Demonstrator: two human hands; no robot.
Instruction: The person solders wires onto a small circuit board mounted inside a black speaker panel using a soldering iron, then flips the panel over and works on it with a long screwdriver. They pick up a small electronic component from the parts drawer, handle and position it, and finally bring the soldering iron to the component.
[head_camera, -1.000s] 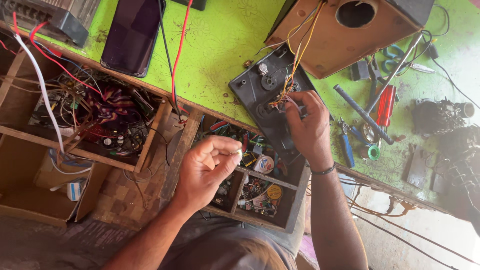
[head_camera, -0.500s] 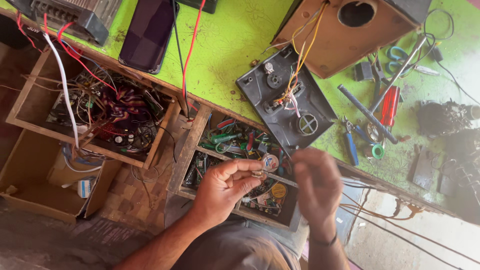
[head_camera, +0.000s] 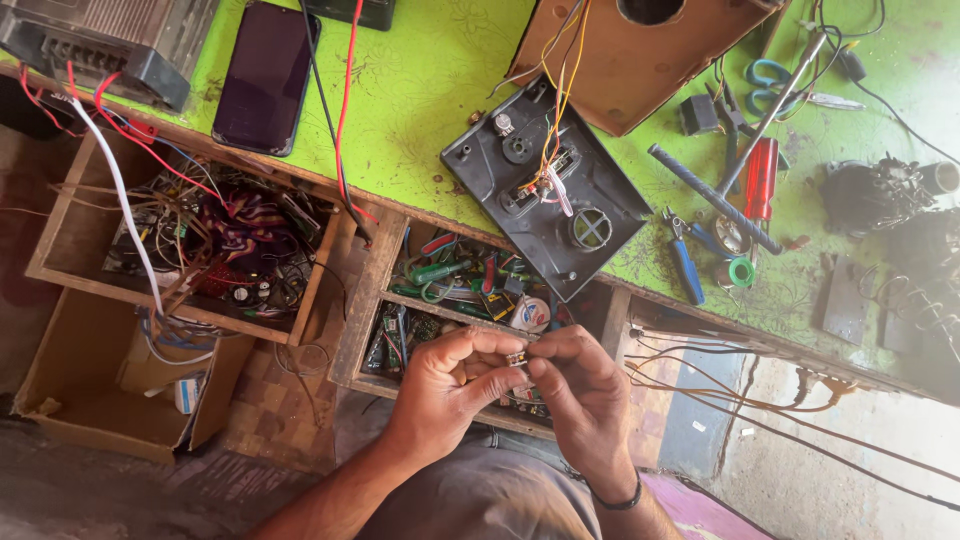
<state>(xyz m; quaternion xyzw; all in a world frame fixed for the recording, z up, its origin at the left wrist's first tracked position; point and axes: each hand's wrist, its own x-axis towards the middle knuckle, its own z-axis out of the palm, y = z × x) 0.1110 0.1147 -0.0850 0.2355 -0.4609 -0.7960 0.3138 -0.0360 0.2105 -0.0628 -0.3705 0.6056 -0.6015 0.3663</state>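
One tiny part (head_camera: 517, 357) — metallic, pinched.

The right hand (head_camera: 585, 395) has left the black plastic panel (head_camera: 545, 185) and now meets the left hand (head_camera: 445, 385), both pinching a small metallic component (head_camera: 516, 357).

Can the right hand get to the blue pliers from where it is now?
Probably yes: the right hand shares a small part with the left hand, but the pliers lie uncovered near the table edge.
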